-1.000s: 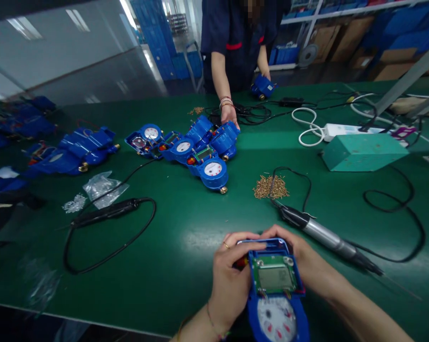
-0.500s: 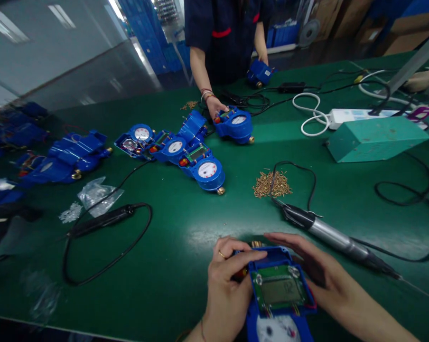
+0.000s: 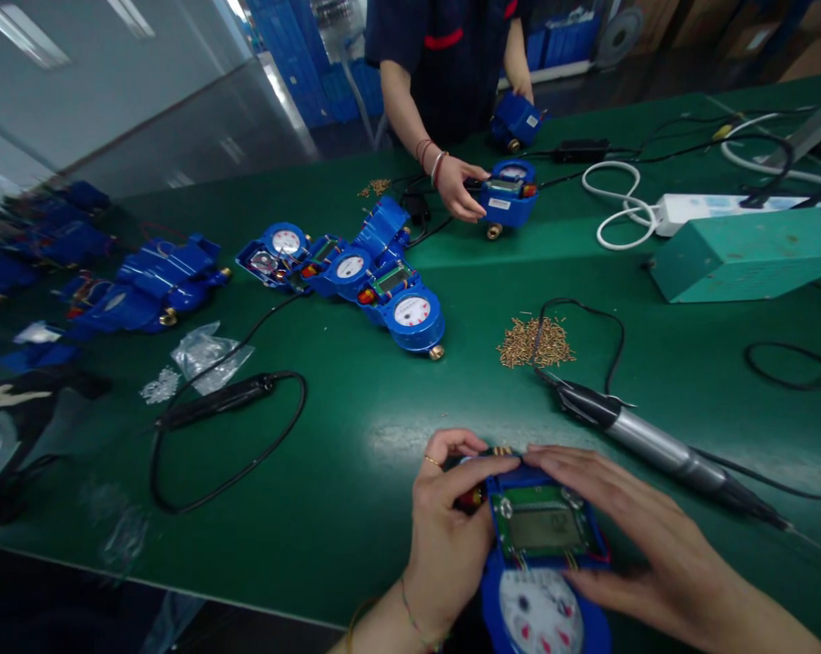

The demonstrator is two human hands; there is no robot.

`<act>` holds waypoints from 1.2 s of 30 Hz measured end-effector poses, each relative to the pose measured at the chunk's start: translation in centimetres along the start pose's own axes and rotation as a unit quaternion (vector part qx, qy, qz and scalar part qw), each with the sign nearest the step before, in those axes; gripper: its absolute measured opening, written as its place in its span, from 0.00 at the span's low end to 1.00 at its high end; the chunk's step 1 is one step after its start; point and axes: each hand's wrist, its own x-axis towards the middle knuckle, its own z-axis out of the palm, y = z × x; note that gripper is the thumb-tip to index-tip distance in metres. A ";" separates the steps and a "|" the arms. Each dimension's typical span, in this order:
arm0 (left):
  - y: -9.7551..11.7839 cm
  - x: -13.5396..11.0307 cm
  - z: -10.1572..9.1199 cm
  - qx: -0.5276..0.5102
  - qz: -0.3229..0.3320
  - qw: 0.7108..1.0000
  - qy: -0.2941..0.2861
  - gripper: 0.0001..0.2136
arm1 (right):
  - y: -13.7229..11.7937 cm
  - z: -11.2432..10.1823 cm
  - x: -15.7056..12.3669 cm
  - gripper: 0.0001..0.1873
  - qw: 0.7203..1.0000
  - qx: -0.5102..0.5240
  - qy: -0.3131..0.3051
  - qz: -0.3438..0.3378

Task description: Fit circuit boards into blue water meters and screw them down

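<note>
Water meter (image 3: 539, 572), blue-cased and without its cover, is held just above the near edge of the green tabletop (image 3: 356, 427), between the person's two hands. Its white dial (image 3: 539, 613) with red pointers is toward the wearer; beyond it sit a green circuit board (image 3: 533, 495) and a grey LCD display (image 3: 548, 527), whose characters are too faint to read surely. Thin wires run between display and dial, and a brass fitting (image 3: 502, 450) shows past the far end. The left hand (image 3: 451, 536) grips the casing's left side, thumb laid along the far rim, a ring on one finger. The right hand (image 3: 646, 531) spans the right side, fingers stretched with their tips at the far rim and thumb by the dial's edge; whether it grips or merely rests there, I cannot tell.

Beyond the right hand, an electric screwdriver (image 3: 656, 450) lies slantwise, near a heap of small brass-coloured screws (image 3: 537, 342). Further left, several blue meters (image 3: 410, 313) lie clustered together, some with dials and circuit boards exposed. A black corded tool (image 3: 220, 400) lies just beside a clear plastic bag (image 3: 210, 359). Across the tabletop, a co-worker's hand (image 3: 459, 186) is at another meter (image 3: 509, 204), with a further meter (image 3: 516, 120) by their other hand. A teal box (image 3: 751, 254) stands at right, before a white power strip (image 3: 697, 213).
</note>
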 end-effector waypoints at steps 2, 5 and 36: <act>0.1 0.3 0.0 -0.009 -0.014 1.000 -0.014 0.18 | 0.2 0.3 0.0 0.41 1.000 -0.021 0.014 -0.004; 0.5 0.9 0.1 -0.016 -0.043 0.998 -0.051 0.17 | -0.1 0.3 0.3 0.37 0.999 -0.027 0.040 -0.011; 0.8 2.1 -2.8 0.051 0.147 0.964 -0.214 0.28 | -1.3 -0.6 0.7 0.25 0.992 -0.064 0.109 0.004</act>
